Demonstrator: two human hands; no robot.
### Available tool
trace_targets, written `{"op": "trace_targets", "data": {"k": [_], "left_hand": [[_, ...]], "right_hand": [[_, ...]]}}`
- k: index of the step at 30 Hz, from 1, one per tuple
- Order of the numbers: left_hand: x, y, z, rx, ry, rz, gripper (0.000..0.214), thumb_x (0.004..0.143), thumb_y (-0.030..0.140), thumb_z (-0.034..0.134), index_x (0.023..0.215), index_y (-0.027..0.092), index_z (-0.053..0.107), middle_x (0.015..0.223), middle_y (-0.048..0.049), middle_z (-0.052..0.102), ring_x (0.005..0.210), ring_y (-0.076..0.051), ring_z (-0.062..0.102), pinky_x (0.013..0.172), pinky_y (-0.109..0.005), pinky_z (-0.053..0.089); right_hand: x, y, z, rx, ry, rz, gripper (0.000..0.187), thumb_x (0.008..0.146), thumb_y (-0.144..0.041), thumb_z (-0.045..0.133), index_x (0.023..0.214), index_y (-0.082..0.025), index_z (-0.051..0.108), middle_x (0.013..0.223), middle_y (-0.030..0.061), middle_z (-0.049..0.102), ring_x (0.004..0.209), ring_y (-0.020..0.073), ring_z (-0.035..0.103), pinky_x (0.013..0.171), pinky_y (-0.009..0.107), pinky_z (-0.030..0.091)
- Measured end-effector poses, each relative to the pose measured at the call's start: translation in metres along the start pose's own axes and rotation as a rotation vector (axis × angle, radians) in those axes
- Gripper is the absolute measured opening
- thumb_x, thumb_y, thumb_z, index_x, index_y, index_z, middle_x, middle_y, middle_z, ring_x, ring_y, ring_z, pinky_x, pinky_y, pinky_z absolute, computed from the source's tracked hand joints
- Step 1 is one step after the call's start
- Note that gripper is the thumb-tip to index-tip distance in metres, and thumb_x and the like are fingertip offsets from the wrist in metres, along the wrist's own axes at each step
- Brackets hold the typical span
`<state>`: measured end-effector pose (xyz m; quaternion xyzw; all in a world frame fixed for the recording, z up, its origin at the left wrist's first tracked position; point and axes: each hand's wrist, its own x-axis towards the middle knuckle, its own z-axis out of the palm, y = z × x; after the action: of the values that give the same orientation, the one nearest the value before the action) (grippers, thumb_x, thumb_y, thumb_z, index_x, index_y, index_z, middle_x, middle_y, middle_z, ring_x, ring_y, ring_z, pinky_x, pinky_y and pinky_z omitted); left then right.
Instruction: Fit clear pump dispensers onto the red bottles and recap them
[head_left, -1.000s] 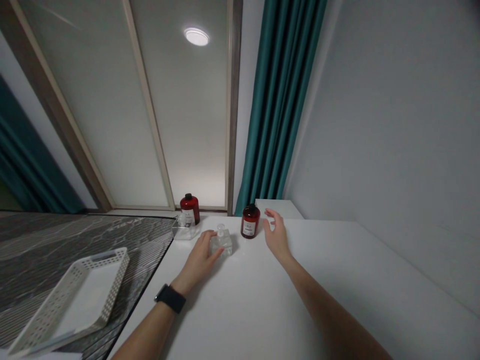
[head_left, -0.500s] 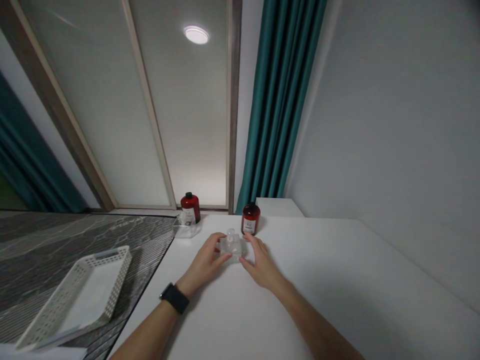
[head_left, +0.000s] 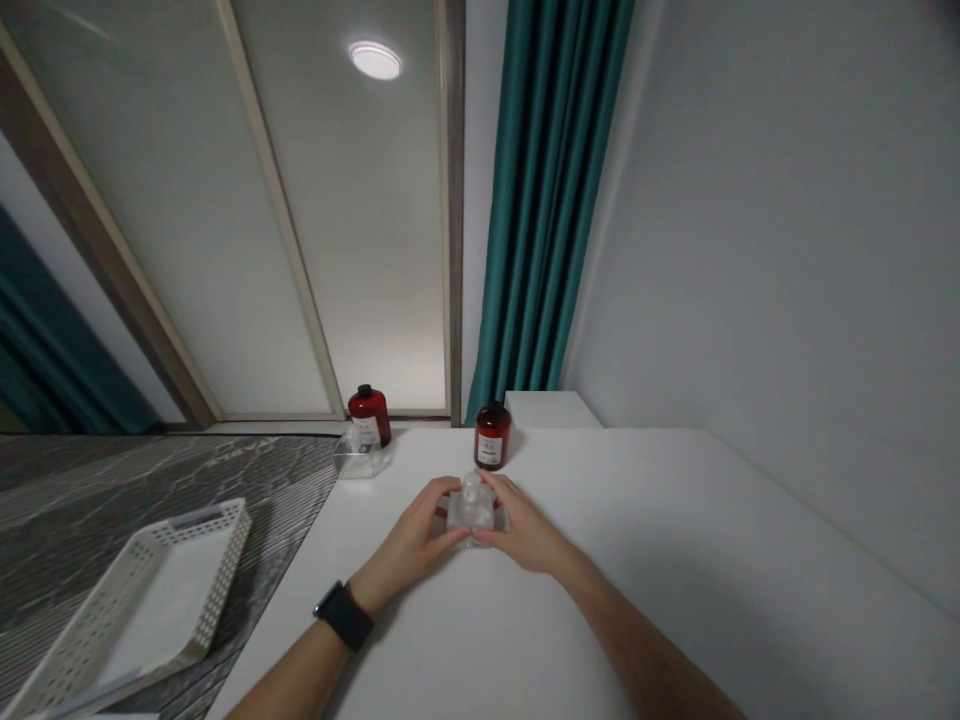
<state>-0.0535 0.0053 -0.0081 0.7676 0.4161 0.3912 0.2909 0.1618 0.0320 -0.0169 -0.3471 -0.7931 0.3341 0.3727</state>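
Note:
Between my two hands on the white table [head_left: 540,620] is a small clear container [head_left: 471,518] with a rounded clear top, perhaps a little bottle in a clear box; the exact kind is hard to make out. My left hand [head_left: 424,525], with a dark watch on its wrist, grips its left side with thumb and fingers. On the right side, my right hand [head_left: 525,525] has its fingers curled round the same container. Just behind it stands a dark red bottle [head_left: 491,440] with a black cap and white label.
Another red bottle [head_left: 369,415] stands at the table's far left corner, behind a clear open box [head_left: 358,462]. Left of the table, a white perforated basket [head_left: 217,590] rests lower down on a grey patterned surface. A white box-like block [head_left: 551,408] is behind the far edge.
My right hand has closed in against the clear container, and the container has come slightly nearer to me. The whole view has shifted a little, with the background sliding left.

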Motion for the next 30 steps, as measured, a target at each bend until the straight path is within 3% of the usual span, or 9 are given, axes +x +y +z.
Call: {"op": "trace_targets", "data": {"k": [5, 11, 19, 23, 30], "left_hand": [[-0.001, 0.01, 0.0, 0.015, -0.051, 0.013, 0.053, 0.088, 0.026, 0.065, 0.136, 0.024, 0.041, 0.14, -0.0136, 0.048, 0.126, -0.029, 0.052, 0.1, -0.046, 0.052], [0.0, 0.011, 0.005, -0.011, -0.027, -0.005, 0.057, 0.086, 0.025, 0.066, 0.137, 0.024, 0.04, 0.14, -0.0118, 0.049, 0.128, -0.028, 0.051, 0.102, -0.047, 0.052], [0.009, 0.013, 0.033, -0.049, -0.104, -0.034, 0.07, 0.082, 0.027, 0.072, 0.143, 0.022, 0.037, 0.145, -0.0148, 0.047, 0.128, -0.029, 0.053, 0.108, -0.049, 0.047], [0.027, 0.022, 0.045, -0.014, -0.159, -0.024, 0.072, 0.079, 0.028, 0.074, 0.142, 0.022, 0.04, 0.141, -0.0151, 0.052, 0.124, -0.031, 0.056, 0.107, -0.05, 0.047], [0.082, 0.042, 0.076, 0.057, -0.263, 0.095, 0.068, 0.078, 0.03, 0.075, 0.139, 0.023, 0.045, 0.136, -0.013, 0.057, 0.122, -0.031, 0.057, 0.103, -0.049, 0.049]], "right_hand": [[-0.002, -0.005, -0.01, 0.048, -0.023, 0.029, 0.084, 0.075, -0.016, 0.078, 0.148, -0.027, 0.037, 0.144, 0.0112, 0.051, 0.131, 0.0278, 0.049, 0.109, 0.049, 0.042], [-0.008, -0.01, -0.024, 0.085, -0.038, 0.02, 0.084, 0.077, -0.014, 0.075, 0.149, -0.03, 0.036, 0.146, 0.008, 0.05, 0.129, 0.0262, 0.051, 0.107, 0.046, 0.045], [-0.033, -0.016, -0.057, 0.048, -0.069, 0.018, 0.082, 0.078, -0.012, 0.074, 0.149, -0.028, 0.038, 0.146, 0.009, 0.05, 0.132, 0.0262, 0.05, 0.109, 0.045, 0.043], [-0.041, -0.005, -0.074, 0.043, -0.054, 0.013, 0.082, 0.077, -0.012, 0.074, 0.149, -0.028, 0.038, 0.146, 0.0095, 0.05, 0.131, 0.0265, 0.051, 0.108, 0.045, 0.045], [-0.054, 0.016, -0.112, -0.019, 0.066, 0.015, 0.078, 0.077, -0.012, 0.072, 0.147, -0.027, 0.04, 0.144, 0.0099, 0.053, 0.129, 0.0262, 0.053, 0.107, 0.047, 0.045]]}}
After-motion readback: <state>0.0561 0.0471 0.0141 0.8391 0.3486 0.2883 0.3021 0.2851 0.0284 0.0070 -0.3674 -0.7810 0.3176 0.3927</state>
